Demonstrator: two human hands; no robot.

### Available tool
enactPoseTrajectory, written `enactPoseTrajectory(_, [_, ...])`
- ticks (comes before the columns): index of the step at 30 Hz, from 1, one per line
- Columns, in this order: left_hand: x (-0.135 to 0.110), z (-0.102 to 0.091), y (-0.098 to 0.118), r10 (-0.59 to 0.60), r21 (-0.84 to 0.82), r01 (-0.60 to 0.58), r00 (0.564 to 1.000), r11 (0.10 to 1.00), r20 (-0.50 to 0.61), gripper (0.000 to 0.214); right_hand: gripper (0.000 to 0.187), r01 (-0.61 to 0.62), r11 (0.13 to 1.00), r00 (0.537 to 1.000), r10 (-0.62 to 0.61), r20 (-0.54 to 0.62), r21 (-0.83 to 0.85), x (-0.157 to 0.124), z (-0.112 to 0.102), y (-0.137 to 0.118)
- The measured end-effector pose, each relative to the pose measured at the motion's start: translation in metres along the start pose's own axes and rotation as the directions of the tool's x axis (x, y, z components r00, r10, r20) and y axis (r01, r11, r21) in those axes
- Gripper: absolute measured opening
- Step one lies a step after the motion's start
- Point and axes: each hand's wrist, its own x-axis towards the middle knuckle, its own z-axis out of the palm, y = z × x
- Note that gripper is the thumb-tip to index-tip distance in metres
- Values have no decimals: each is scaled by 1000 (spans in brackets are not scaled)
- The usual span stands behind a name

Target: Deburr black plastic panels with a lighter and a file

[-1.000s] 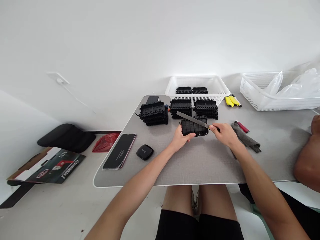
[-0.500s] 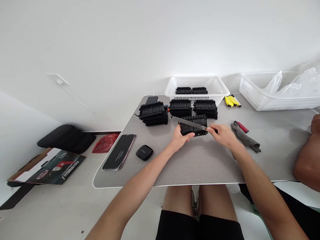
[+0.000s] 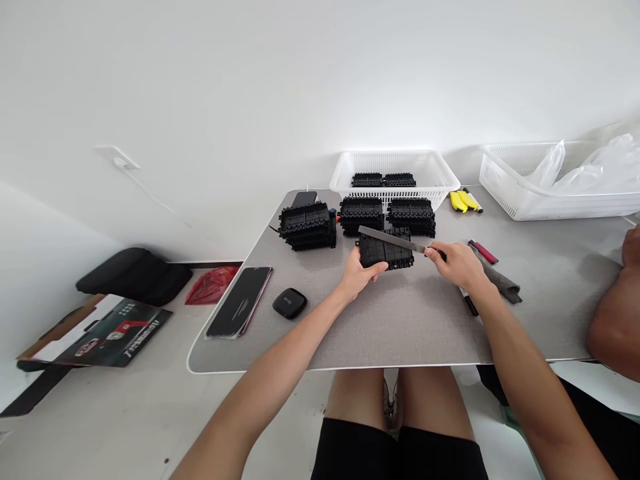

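My left hand (image 3: 361,272) is closed on the near left corner of a black ridged plastic part (image 3: 383,252), its thumb on the top face. The part is held a little above the table. In my right hand (image 3: 456,264) is the dark handle of a flat metal file (image 3: 393,239), whose grey blade slants up and left across the part. Just beyond stand stacks of similar black parts, one in the middle (image 3: 361,215), one to the right (image 3: 411,216) and one to the left (image 3: 307,225).
Behind the stacks is a white basket (image 3: 395,195) holding more black parts. Another white basket (image 3: 565,205) contains clear plastic bags. A grey cloth (image 3: 503,283), a red-handled tool (image 3: 484,251), yellow-handled tools (image 3: 463,201), a tablet (image 3: 239,302) and a black box (image 3: 289,303) lie around. A person's arm (image 3: 617,313) rests at right.
The file has slid to the right across the black part as my right hand moved right. A black-handled tool now shows under my right wrist. My left hand has stayed nearly still.
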Motion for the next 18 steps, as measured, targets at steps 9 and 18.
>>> enactPoseTrajectory(9, [2,-3,-1,5,1,-5,1000,1000,2,60,47,16,1000,999,-16,33,-9,1,3,-2])
enactPoseTrajectory(18, [1,-3,2,8,7,-8,1000,1000,-16,60,44,7,988,997,-18,69,152,3,3,-4])
